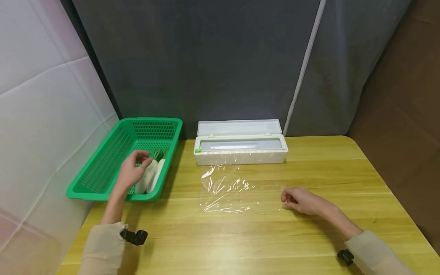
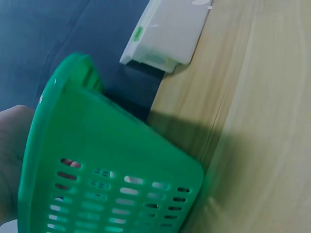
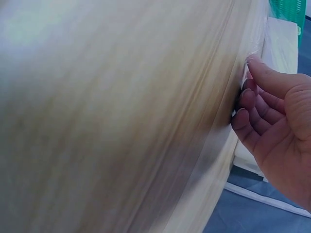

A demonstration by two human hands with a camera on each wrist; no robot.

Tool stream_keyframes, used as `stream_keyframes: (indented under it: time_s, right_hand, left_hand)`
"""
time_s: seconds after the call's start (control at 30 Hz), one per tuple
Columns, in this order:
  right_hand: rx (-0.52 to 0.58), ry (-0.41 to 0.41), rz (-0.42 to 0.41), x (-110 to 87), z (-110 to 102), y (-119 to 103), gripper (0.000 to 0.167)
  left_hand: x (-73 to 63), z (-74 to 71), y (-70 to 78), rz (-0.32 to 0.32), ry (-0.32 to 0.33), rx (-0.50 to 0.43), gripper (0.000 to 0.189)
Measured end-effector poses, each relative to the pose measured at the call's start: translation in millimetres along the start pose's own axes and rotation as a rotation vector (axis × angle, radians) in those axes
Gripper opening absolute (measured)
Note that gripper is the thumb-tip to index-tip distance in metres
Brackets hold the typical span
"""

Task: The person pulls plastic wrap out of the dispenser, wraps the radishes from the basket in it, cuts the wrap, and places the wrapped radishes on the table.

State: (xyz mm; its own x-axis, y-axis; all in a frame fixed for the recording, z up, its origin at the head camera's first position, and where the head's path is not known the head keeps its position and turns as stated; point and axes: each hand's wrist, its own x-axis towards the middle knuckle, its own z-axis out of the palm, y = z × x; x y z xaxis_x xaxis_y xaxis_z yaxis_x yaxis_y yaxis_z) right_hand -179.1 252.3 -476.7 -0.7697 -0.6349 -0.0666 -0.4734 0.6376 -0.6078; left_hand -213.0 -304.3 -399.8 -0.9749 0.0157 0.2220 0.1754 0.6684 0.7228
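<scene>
My left hand (image 1: 132, 171) hangs over the green plastic basket (image 1: 179, 131), fingers loosely bent and thumb apart, right beside two white radishes (image 1: 148, 178) with green tops. In the left wrist view the basket wall (image 2: 112, 141) hides most of that hand. A clear sheet of cling film (image 1: 227, 191) stretches toward me from the white cling film dispenser (image 1: 240, 157). At the sheet's right edge my right hand (image 1: 304, 201) pinches the film between thumb and curled fingers; the right wrist view shows a shiny bit of film at the thumb tip (image 3: 253, 62).
The dispenser's lid (image 1: 239, 127) stands raised at the back, and a small green slider (image 1: 197, 151) sits at its left end. A dark grey curtain (image 1: 206, 68) closes off the back of the wooden table (image 1: 220, 244). White cloth (image 1: 44, 114) hangs at the left.
</scene>
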Motion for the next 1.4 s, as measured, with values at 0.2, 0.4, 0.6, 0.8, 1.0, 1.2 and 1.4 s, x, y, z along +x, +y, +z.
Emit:
stream_keyframes:
  time_s: [0.2, 0.4, 0.6, 0.8, 1.0, 1.2, 1.4]
  right_hand:
    - [0.010, 0.003, 0.010, -0.1, 0, 0, 0.012]
    - [0.001, 0.001, 0.014, -0.3, 0, -1, 0.012]
    - [0.007, 0.014, -0.009, 0.3, 0, -3, 0.012]
    - [0.004, 0.011, -0.001, 0.6, -1, -2, 0.012]
    - [-0.001, -0.002, 0.012, 0.1, -1, 0, 0.011]
    - [0.003, 0.000, 0.010, 0.2, -1, 0, 0.011]
    - [-0.001, 0.004, 0.012, 0.4, 0, 0, 0.012]
  left_hand:
    - [6.9, -6.7, -10.2, -0.078, -0.043, -0.013, 0.047]
    - [11.2, -12.6, -20.6, -0.194, -0.171, -0.041, 0.061]
    - [19.8, -19.3, -26.9, -0.264, -0.277, -0.052, 0.072]
    - [27.2, -22.4, -33.0, -0.302, -0.399, -0.080, 0.076]
    - [31.2, -22.0, -38.2, -0.333, -0.465, -0.111, 0.077]
    - [32.8, -21.5, -43.8, -0.346, -0.508, -0.100, 0.072]
    - [31.8, -21.2, -48.4, -0.386, -0.550, -0.067, 0.073]
